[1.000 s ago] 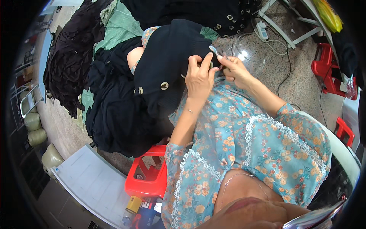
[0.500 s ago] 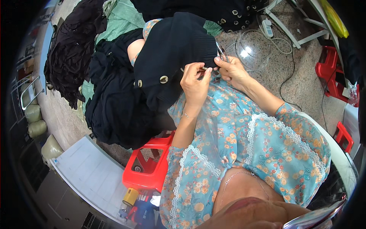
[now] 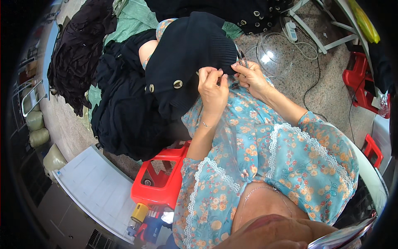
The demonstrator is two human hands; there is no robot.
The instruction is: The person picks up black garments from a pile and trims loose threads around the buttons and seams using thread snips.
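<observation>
Most of a dark knit garment [image 3: 195,45] lies draped over the lap of a floral dress [image 3: 240,112], its ribbed edge to the right. At its left, a heap of dark cloth [image 3: 124,112] crowds close; a careless tug could let the garment slide into it. Next, the left hand [image 3: 213,89] has its fingers curled in near the edge; whether they pinch anything, I cannot tell. Beyond it, the right hand [image 3: 253,79] grips a pointed metal tool [image 3: 242,59], thumb and forefinger at the ribbing. With those points so near, a slip might snag a loop or prick a finger. As for containers, pale sacks [image 3: 38,136] bulge at far left, contents hidden; a clear plastic bag [image 3: 384,106] sits by a red stool [image 3: 352,79] at far right, contents unclear.
</observation>
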